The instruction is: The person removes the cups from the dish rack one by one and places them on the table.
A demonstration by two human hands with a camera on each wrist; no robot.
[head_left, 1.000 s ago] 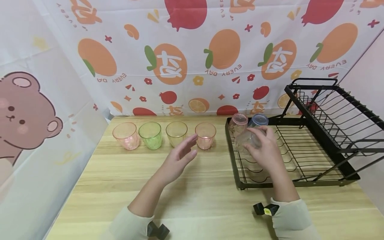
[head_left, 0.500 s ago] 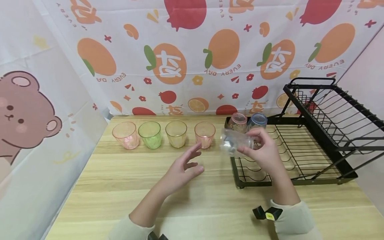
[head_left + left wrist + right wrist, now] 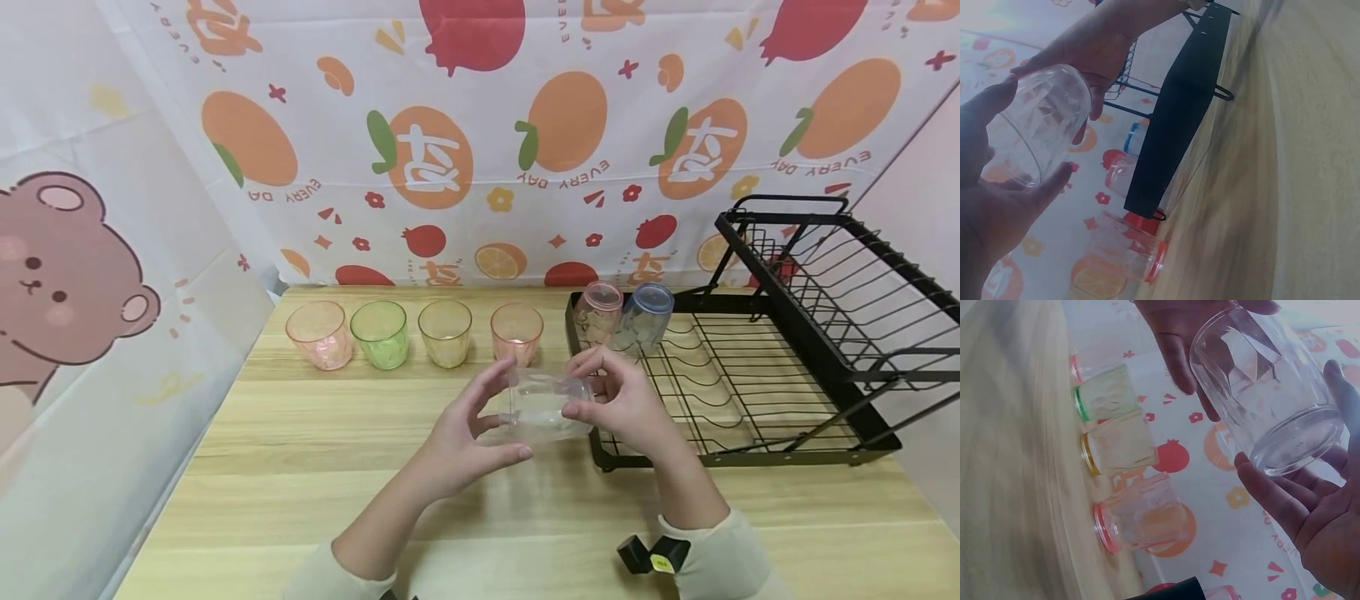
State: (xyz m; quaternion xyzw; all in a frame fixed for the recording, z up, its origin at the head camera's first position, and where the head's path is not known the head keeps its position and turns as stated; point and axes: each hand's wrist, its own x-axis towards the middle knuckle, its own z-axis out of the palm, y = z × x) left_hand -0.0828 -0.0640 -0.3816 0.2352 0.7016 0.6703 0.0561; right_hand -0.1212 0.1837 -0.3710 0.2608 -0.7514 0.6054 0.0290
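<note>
You hold the clear cup (image 3: pixel 547 408) on its side above the bench (image 3: pixel 255 467), between your two hands and just left of the rack's near left part, its mouth turned left and its base right. Your right hand (image 3: pixel 630 408) pinches the base end between thumb and fingers. Your left hand (image 3: pixel 457 437) faces the mouth with its fingers spread wide, thumb on the near side; the fingertips are at the rim, but you cannot tell whether they press on it. Beyond your left hand, four cups stand upright in a row along the far side of the bench: from left to right, the pink cup (image 3: pixel 322 333), the green cup (image 3: pixel 382 337), the yellow cup (image 3: pixel 446 337) and the orange cup (image 3: pixel 519 329). On the right stands the black rack (image 3: pixel 750 459), its raised tier at the right. In its far left corner, the red cup (image 3: pixel 597 317) and the blue cup (image 3: pixel 648 317) sit upside down, side by side. A fruit-print cloth (image 3: pixel 450 225) hangs behind the bench.
</note>
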